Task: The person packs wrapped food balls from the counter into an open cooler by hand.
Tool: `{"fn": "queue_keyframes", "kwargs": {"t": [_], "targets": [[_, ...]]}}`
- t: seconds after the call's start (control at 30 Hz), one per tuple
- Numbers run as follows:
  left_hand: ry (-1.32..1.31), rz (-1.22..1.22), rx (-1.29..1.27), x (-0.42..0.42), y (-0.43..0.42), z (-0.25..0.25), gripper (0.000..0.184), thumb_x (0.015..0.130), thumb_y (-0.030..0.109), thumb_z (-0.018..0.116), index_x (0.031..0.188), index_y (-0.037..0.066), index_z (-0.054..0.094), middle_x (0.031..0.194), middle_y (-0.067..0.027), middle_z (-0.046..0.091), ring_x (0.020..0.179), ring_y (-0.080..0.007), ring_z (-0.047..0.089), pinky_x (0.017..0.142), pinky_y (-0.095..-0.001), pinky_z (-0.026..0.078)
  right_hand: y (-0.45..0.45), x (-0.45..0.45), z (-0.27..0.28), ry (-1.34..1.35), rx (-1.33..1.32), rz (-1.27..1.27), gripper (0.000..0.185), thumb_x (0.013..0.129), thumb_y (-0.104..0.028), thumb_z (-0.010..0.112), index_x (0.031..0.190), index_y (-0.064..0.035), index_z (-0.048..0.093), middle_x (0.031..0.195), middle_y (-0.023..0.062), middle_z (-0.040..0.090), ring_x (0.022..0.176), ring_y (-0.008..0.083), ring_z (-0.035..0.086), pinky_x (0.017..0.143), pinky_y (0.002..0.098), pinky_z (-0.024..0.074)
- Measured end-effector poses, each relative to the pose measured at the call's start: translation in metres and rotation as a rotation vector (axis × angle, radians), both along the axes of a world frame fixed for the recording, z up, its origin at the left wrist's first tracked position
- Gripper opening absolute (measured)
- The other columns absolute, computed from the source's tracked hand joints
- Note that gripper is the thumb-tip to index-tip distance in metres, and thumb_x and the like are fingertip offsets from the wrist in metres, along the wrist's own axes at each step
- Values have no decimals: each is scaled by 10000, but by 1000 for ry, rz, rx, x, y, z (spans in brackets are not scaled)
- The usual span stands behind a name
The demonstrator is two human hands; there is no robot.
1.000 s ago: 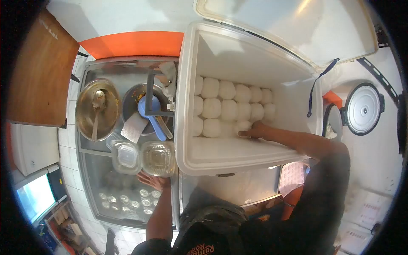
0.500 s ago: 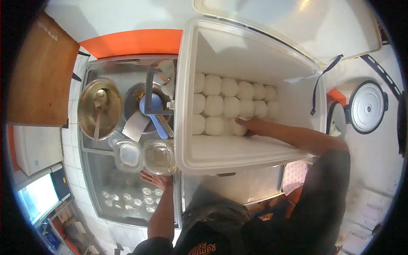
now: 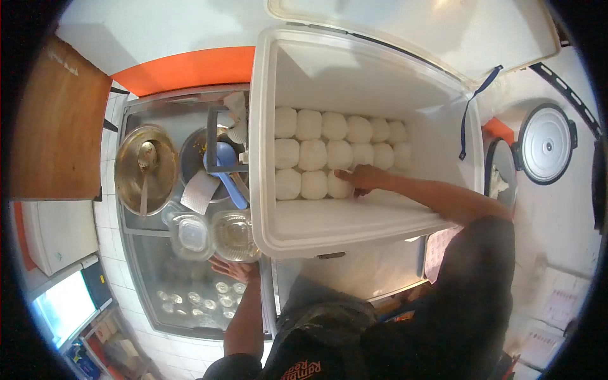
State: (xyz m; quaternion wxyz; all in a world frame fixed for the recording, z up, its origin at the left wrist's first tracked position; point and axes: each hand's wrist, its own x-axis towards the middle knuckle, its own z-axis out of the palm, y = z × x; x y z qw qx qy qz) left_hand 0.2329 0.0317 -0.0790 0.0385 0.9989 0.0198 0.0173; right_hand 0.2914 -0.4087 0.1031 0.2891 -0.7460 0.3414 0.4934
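Note:
My right hand [image 3: 365, 178] is inside a large white cooler box [image 3: 373, 234]. Its index finger is stretched out against a white rounded ball [image 3: 337, 186] at the end of the nearest row, while the other fingers curl partly underneath. Rows of similar white balls [image 3: 313, 155] fill the left and middle of the box; what they are made of I cannot tell. My left hand [image 3: 235, 269] lies with fingers spread on the glass countertop [image 3: 149, 266], just below two clear plastic containers [image 3: 191, 237], and holds nothing.
On the counter stand a metal bowl [image 3: 130, 183] with a spoon [image 3: 145, 168] and a dark pot with a blue ladle [image 3: 227, 161]. The cooler's lid [image 3: 418, 31] is raised behind. A round pot lid [image 3: 546, 144] lies at right. A wooden panel [image 3: 60, 120] is far left.
My right hand has lifted slightly and moved from around the ball to a pointed finger against it. My left hand stays in place. The whole view has shifted a little left.

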Motion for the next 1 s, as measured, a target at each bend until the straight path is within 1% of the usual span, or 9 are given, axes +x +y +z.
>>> {"fn": "queue_keyframes", "kwargs": {"t": [0.2, 0.33, 0.37, 0.5, 0.57, 0.67, 0.73, 0.83, 1.0], "targets": [[-75, -5, -55, 1, -8, 2, 857, 822, 579, 508, 1453, 45, 283, 1518, -224, 211, 1426, -437, 97, 1145, -592, 86, -8, 3, 16, -69, 62, 108, 833, 848, -735, 424, 861, 63, 662, 859, 111, 708, 650, 177, 671, 607, 304, 558], [-151, -52, -65, -4, 3, -7, 869, 824, 598, 506, 1469, 70, 259, 1524, -228, 202, 1434, -418, 83, 1140, -590, 86, -43, 16, 135, -438, 62, 337, 448, 919, -404, 566, 1019, 22, 659, 850, 104, 700, 669, 152, 664, 592, 288, 540], [-182, -67, -50, -3, -1, -4, 852, 849, 605, 461, 1479, 77, 238, 1537, -215, 180, 1439, -408, 64, 1143, -576, 83, -33, 0, 187, -710, 132, -86, 308, 927, -250, 548, 1033, 21, 650, 812, 101, 693, 623, 135, 639, 568, 268, 519], [-156, -34, 18, -1, 0, -15, 838, 885, 605, 421, 1486, 60, 212, 1551, -179, 174, 1445, -397, 31, 1148, -560, 85, -24, -137, 268, -1287, -565, -464, 282, 957, -248, 533, 843, -13, 640, 623, 6, 559, 519, 65, 480, 475, 215, 381], [-151, -55, 116, -6, 1, -18, 896, 862, 636, 453, 1486, 46, 197, 1552, -162, 178, 1441, -398, 48, 1147, -563, 105, -43, -212, 234, -1404, -926, -794, 319, 984, -275, 496, 785, -44, 589, 634, -13, 502, 512, 50, 419, 465, 200, 341], [-30, 58, 14, 2, -8, 2, 909, 824, 602, 519, 1478, 44, 224, 1540, -214, 170, 1440, -398, 74, 1150, -571, 97, -122, -367, 35, -1298, -1491, -529, 250, 947, -199, 475, 852, -12, 611, 700, 143, 612, 590, 192, 589, 530, 331, 451], [3, 72, 14, 2, -8, 6, 926, 835, 610, 496, 1481, 26, 183, 1547, -208, 142, 1442, -392, 65, 1158, -563, 69, -80, -367, -37, -740, -1115, -652, 198, 881, -176, 565, 977, -29, 659, 874, 210, 650, 800, 289, 636, 740, 376, 483], [29, 67, 54, 0, -2, -4, 923, 851, 619, 459, 1481, 13, 160, 1547, -206, 139, 1442, -395, 62, 1162, -561, 50, -35, -318, -69, -948, -1049, -376, 519, 749, -336, 764, 1172, -78, 609, 993, 166, 660, 979, 353, 614, 837, 437, 479], [-125, 16, 34, 0, 4, -14, 896, 859, 625, 432, 1481, 33, 178, 1534, -213, 172, 1437, -408, 75, 1153, -575, 74, -27, -337, -115, -884, -969, -639, 806, 697, -376, 804, 1362, -137, 418, 1158, 215, 584, 1072, 396, 560, 887, 490, 454]]}}
